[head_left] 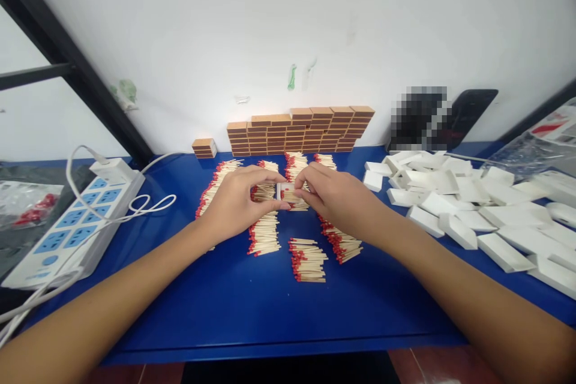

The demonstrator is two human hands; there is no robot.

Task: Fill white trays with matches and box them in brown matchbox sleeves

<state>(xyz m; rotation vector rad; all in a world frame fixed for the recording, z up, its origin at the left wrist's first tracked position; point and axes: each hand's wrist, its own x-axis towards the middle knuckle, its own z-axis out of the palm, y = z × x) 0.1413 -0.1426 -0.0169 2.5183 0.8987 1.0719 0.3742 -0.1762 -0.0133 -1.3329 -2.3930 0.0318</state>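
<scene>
My left hand (238, 201) and my right hand (335, 195) meet over the middle of the blue table (252, 306). Between their pinched fingertips sits a small white matchbox tray (288, 193) with red-tipped matches lying in it. Both hands grip its ends. Rows of loose red-tipped matches (308, 259) lie on the table under and around the hands. Behind them, a stack of brown matchboxes (299, 131) is built against the white wall.
A heap of white box sleeves and trays (477, 204) covers the table's right side. A white power strip with blue sockets (74, 222) and its cable (148, 204) lie at the left. One lone brown matchbox (204, 147) stands left of the stack. A dark phone (470, 113) leans on the wall.
</scene>
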